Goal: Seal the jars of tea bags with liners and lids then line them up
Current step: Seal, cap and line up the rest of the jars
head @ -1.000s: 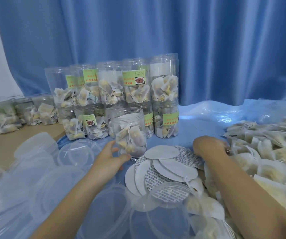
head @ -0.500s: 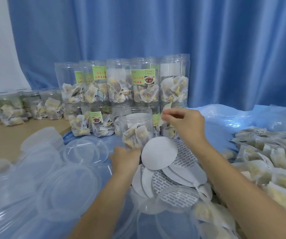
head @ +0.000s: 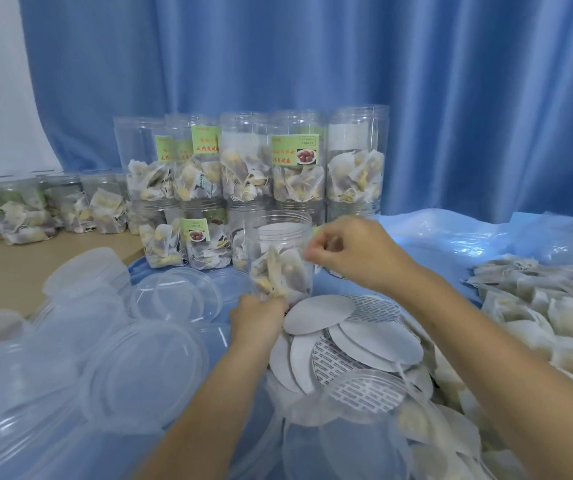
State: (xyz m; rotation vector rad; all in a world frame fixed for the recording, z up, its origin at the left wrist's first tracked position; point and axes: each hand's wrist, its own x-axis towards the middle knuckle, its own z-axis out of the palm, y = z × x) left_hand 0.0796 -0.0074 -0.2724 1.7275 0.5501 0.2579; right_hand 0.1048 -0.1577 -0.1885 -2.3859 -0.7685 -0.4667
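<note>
Head view, left to right. Far left, a low row of jars sat on the bare table, tea bags inside; lids could not be made out. Nearer, a heap of clear lids covered the blue sheet.

Centre back, stacked jars stood two tiers high in a row, apparently capped and lined up, so that batch looked done.

In front of them stood the open jar, part filled with tea bags, no lid on. A white disc showed near its mouth; whether that was a seated liner could not be told. Left hand gripped the jar at its base. Right hand was at the jar's rim, fingers curled in a pinch; what it pinched could not be told.

Just below, loose liners lay fanned out, some plain side up, some printed. Far right, a pile of tea bags lay unjarred.

Judgement: this jar lacked a lid and a place in line; many lids and liners remained.
</note>
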